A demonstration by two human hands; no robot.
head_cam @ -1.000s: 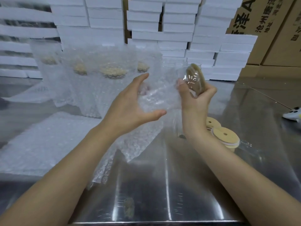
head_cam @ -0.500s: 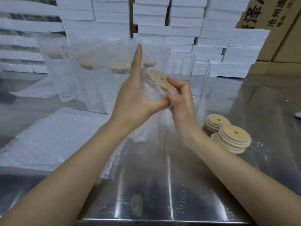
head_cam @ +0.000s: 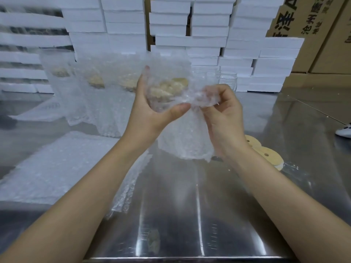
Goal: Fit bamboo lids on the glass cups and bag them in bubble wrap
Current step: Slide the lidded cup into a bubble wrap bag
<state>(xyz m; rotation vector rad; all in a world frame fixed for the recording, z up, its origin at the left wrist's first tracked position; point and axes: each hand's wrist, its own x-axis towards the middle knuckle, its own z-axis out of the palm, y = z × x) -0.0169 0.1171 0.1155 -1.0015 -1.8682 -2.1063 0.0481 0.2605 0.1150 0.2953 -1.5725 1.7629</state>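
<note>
Slipped into the bubble-wrap bag [head_cam: 186, 137] within the last second: before that, held bare at the bag's mouth; now sheathed, glass cup [head_cam: 163, 105] and lid together. Lidding done for this one, then, and bagging close to done — probably only the mouth left to fold shut.

Held at centre, lifted clear of the steel table [head_cam: 190, 215]. Gripped from 9 o'clock by the left hand [head_cam: 150, 118], thumb curled beneath, one finger straight up. Pinched at 3 o'clock by the right hand [head_cam: 224, 118], fingers clenched on bunched wrap.

Seen through the bubbles only as a pale tan blur of bamboo lid [head_cam: 167, 88]; glass barely readable. Loose lids [head_cam: 266, 154] at 4 o'clock, bagged cups [head_cam: 98, 82] at 10.
</note>
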